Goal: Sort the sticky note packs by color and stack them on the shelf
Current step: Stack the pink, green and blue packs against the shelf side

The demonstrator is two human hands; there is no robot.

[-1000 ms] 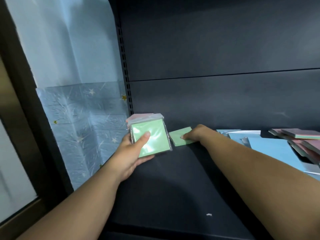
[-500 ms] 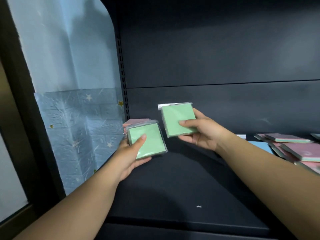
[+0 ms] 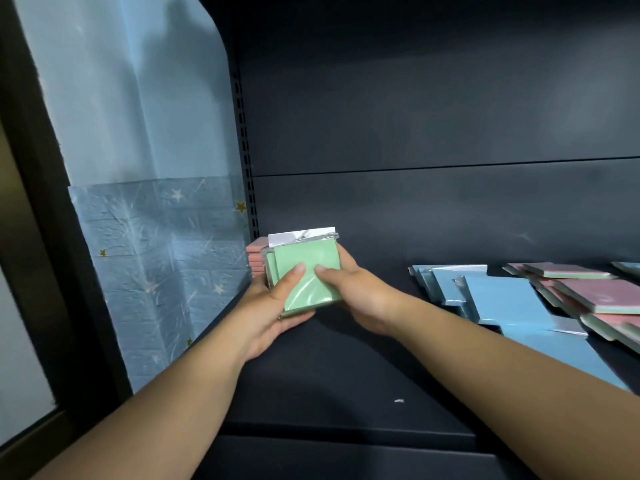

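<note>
The green sticky note packs (image 3: 306, 277) were held above the shelf (image 3: 346, 375), faces tilted toward the camera (square, no clear long axis). The left hand (image 3: 268, 313) cupped them from below, the right hand (image 3: 349, 292) gripped their right edge, thumbs on top. Pink packs (image 3: 255, 258) stood just behind; blue packs (image 3: 502, 296) lay well apart, rightward.

The right hand (image 3: 353, 292) has lifted a flat green plastic-wrapped sticky note pack (image 3: 308, 271) off the dark shelf. It now lies atop the other green pack, both hands gripping the pair near the shelf's left edge.
</note>
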